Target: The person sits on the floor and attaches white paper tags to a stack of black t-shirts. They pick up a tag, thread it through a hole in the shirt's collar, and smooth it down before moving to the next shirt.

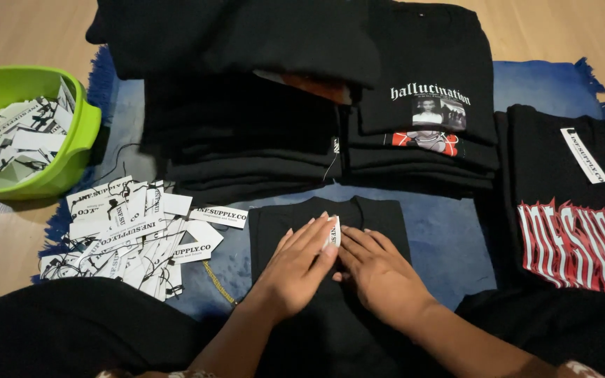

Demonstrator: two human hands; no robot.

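A folded black shirt [372, 213] lies on the blue mat right in front of me. My left hand [295, 266] rests flat on it, fingers pressed on a small white tag [332, 232] near the collar. My right hand [379, 269] lies beside it on the same shirt, fingertips touching the lower edge of the tag. Both hands are flat, fingers slightly apart. A loose heap of white paper hang tags [127, 234] with black strings lies to the left of the shirt.
Stacks of folded black shirts [414, 119] sit behind. A black shirt with red print [575, 231] and a long white sticker lies at right. A green plastic tub [71, 168] of tags stands at far left. The blue mat [449, 238] covers a wooden floor.
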